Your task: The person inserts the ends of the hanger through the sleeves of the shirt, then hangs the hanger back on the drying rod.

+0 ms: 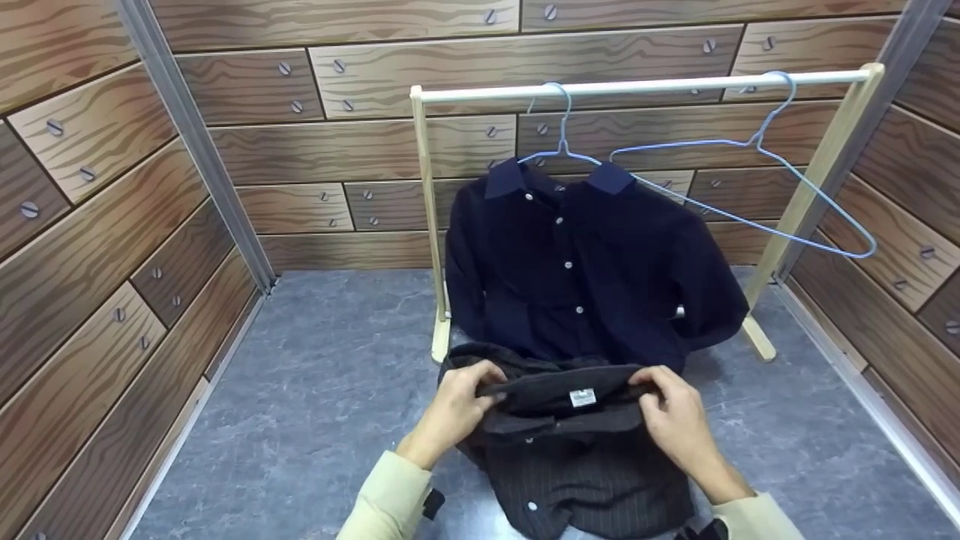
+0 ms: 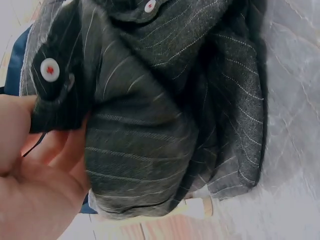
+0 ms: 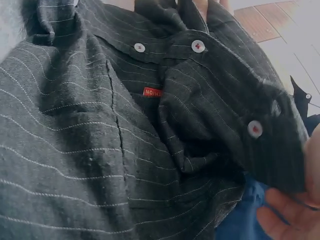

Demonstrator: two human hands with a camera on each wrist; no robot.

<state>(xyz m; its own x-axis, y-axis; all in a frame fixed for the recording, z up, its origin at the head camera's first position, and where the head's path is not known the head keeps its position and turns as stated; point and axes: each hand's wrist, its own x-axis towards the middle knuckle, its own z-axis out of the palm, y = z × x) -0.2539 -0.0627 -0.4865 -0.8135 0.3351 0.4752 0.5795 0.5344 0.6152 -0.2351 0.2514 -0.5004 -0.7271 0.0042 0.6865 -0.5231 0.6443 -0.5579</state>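
A dark pinstriped shirt [image 1: 600,465] with pale buttons is held up by its collar, its body bunched below on the floor. My left hand [image 1: 459,401] pinches one collar end, beside a white button [image 2: 49,70] in the left wrist view. At the opposite collar end, my right hand [image 1: 676,421] grips the cloth between thumb and fingers. Between the hands a white label [image 1: 582,397] shows inside the neck. A small red tag [image 3: 152,92] appears in the right wrist view. Just behind hangs a navy shirt [image 1: 615,262], its hem overlapped by the pinstriped one.
The navy shirt is on a blue hanger [image 1: 563,139] hooked over a wooden rack's rail [image 1: 660,85]. Another blue hanger [image 1: 806,241] hangs bare at the right, tilted. Wood-patterned walls [image 1: 97,262] enclose the grey marbled floor [image 1: 315,390].
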